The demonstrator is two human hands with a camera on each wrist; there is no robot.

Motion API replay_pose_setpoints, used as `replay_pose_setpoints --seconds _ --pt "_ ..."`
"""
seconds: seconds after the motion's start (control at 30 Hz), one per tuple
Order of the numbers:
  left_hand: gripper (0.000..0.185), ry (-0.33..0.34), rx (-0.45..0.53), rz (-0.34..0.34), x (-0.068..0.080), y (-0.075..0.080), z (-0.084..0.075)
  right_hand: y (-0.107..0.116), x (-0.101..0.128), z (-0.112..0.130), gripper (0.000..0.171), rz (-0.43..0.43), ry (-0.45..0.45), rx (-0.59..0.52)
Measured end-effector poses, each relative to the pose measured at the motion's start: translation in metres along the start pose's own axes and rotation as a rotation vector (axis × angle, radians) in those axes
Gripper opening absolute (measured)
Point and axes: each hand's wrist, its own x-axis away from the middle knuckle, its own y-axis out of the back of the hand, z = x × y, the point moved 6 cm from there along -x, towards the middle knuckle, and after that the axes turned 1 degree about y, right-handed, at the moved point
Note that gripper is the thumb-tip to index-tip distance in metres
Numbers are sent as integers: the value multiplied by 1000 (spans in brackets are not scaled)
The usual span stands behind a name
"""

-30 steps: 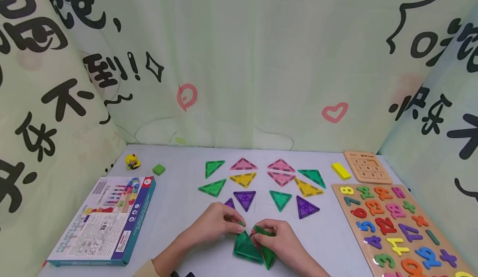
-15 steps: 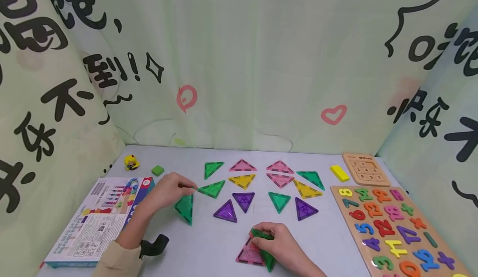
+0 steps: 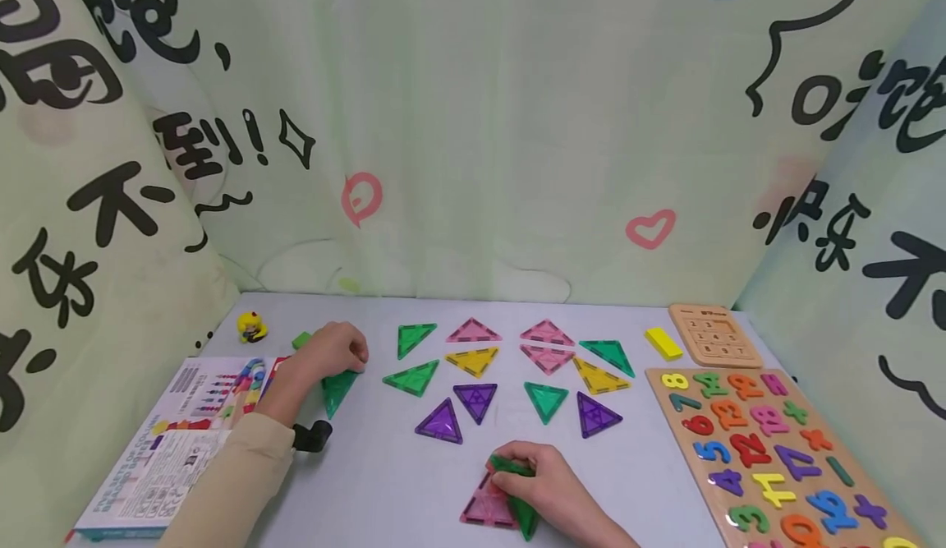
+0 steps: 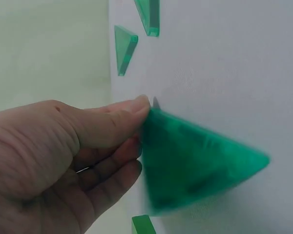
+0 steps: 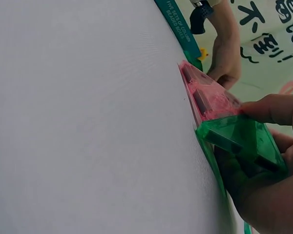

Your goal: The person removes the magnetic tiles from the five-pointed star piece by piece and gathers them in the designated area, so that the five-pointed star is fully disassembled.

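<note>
My left hand, at the back left beside the box, pinches a translucent green triangular magnetic tile by one corner. The left wrist view shows that tile blurred. At the table's front, my right hand grips a green triangular tile between thumb and fingers. A pink triangular tile leans against the green one at its left, and the two touch along an edge. My right fingers partly hide the green piece.
Loose green, pink, yellow and purple triangle tiles lie mid-table. A box lies left, near a toy duck and green block. At right are a number puzzle board, wooden board and yellow block.
My left hand has carried a green tile off the small standing structure, leftward and back toward the box. The pink tile is now exposed there. My right hand has stayed, holding its green tile.
</note>
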Motion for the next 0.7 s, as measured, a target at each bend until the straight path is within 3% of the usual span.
replay_pose_setpoints --seconds 0.2,0.3,0.37,0.47,0.63,0.7 --pt "4 -16 8 -74 13 -1 -7 -3 -2 0 28 6 13 2" --pt "7 -54 76 -104 27 -5 -25 -3 -2 1 29 5 9 -3" --pt "6 -83 157 -82 38 -13 -42 -2 -2 1 29 1 -1 -3" --pt "6 -143 259 25 53 -34 -70 -1 -1 0 31 -16 -16 -8" --pt "7 -229 295 299 76 -89 -111 0 -1 -1 38 -55 -23 -56" --pt "9 -246 318 359 82 -108 -121 -1 -1 -2 41 -64 -16 -84"
